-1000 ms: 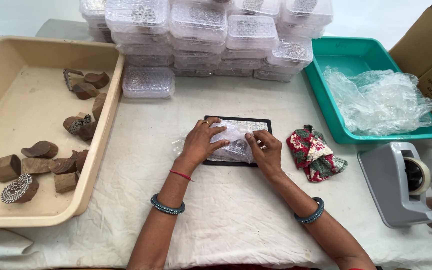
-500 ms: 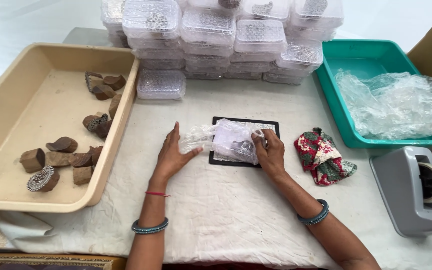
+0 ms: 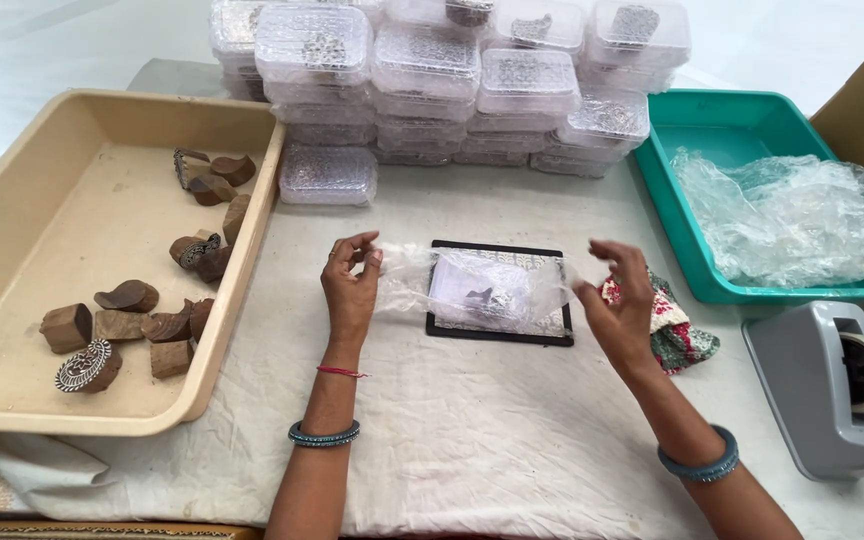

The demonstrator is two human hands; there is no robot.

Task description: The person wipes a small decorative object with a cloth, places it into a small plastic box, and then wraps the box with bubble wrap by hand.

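Hands, left (image 3: 350,288) and right (image 3: 619,305), pinched opposite ends of a clear plastic bag (image 3: 482,285); film judged light, limp, slippery, best gripped at edges.

My left hand (image 3: 350,285) raised, fingertips pinched together, my right hand (image 3: 617,305) lifted opposite, fingers curled, forearms angled inward, bangled wrists

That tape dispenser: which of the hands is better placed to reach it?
Probably the right hand. The tape dispenser sits on that side, while the left hand holds the clear plastic wrap's far end.
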